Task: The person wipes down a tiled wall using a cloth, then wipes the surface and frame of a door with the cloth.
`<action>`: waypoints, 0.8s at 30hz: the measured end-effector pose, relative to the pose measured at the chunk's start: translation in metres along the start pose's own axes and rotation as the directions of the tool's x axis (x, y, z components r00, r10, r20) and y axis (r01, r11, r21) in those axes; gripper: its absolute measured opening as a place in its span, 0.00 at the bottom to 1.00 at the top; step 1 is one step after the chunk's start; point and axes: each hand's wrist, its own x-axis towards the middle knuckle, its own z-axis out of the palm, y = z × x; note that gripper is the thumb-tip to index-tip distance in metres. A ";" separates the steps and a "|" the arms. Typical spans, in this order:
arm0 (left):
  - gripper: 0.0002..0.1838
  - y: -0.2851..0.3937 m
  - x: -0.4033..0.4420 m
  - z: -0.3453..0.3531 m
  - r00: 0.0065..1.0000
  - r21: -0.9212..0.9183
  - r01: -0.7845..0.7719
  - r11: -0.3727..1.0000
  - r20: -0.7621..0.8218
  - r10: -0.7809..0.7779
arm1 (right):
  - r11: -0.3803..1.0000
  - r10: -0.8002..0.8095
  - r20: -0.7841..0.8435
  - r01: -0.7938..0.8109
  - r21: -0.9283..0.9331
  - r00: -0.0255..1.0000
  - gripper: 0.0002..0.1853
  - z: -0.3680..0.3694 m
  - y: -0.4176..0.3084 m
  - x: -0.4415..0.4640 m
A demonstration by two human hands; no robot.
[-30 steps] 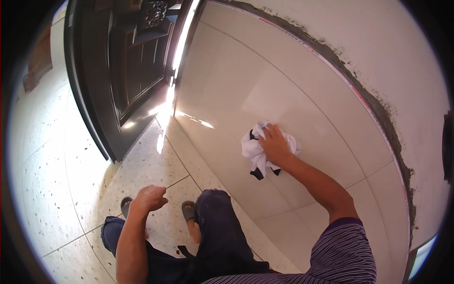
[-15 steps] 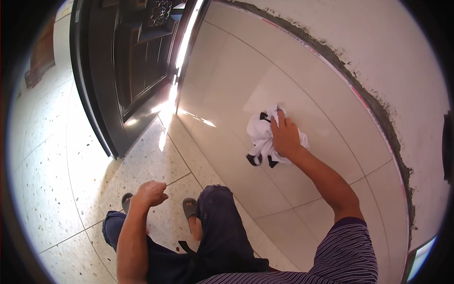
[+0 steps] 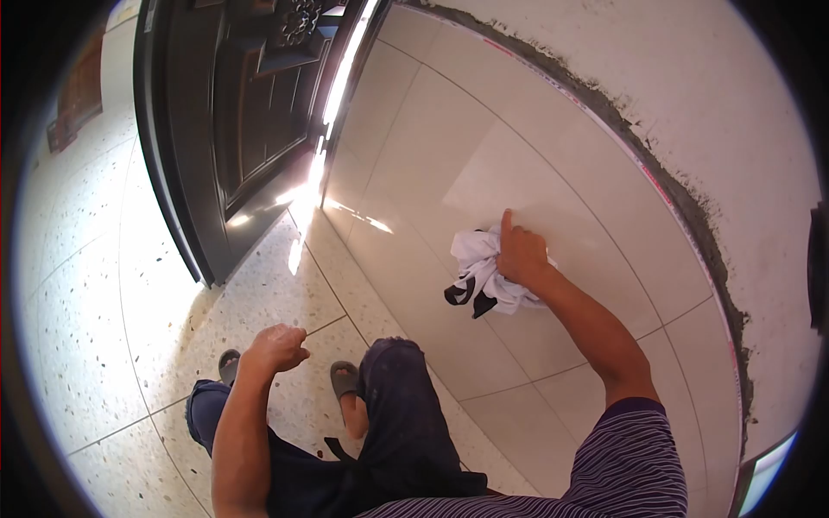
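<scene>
My right hand (image 3: pixel 523 251) is on a crumpled white cloth with black parts (image 3: pixel 472 251), against the beige tiled wall (image 3: pixel 492 173). Its index finger points out past the cloth onto the tile, while the other fingers are curled on the fabric. Black ends of the cloth hang at its lower left. Over my knees, at the lower left, my left hand (image 3: pixel 278 347) hangs in the air with its fingers curled in. Nothing shows in it.
A dark panelled door (image 3: pixel 250 112) stands at the upper left, with bright light through the gap beside it. The speckled tile floor (image 3: pixel 95 345) lies below. Rough mortar (image 3: pixel 622 108) edges the wall tiles. My sandalled feet are on the floor.
My right hand and the cloth moved up and right across the tile, then back down a little. The index finger is now stretched out beyond the cloth. My left hand has barely moved.
</scene>
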 end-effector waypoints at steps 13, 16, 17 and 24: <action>0.15 -0.003 -0.008 -0.001 1.000 -0.017 0.007 1.000 -0.001 -0.007 | 0.999 -0.043 -0.068 0.044 0.011 0.997 0.43 0.012 -0.002 0.011; 0.16 -0.005 -0.008 -0.002 1.000 -0.018 0.006 1.000 -0.010 -0.006 | 0.998 -0.055 -0.113 0.055 0.003 0.992 0.39 0.018 -0.003 0.016; 0.17 -0.005 -0.008 -0.001 1.000 -0.014 0.000 1.000 -0.020 0.000 | 0.999 -0.050 -0.126 0.052 0.011 0.991 0.39 0.020 -0.003 0.018; 0.17 -0.002 -0.005 -0.005 1.000 -0.015 0.009 1.000 -0.019 -0.010 | 0.995 -0.093 -0.109 0.097 0.031 0.990 0.24 0.010 0.000 0.019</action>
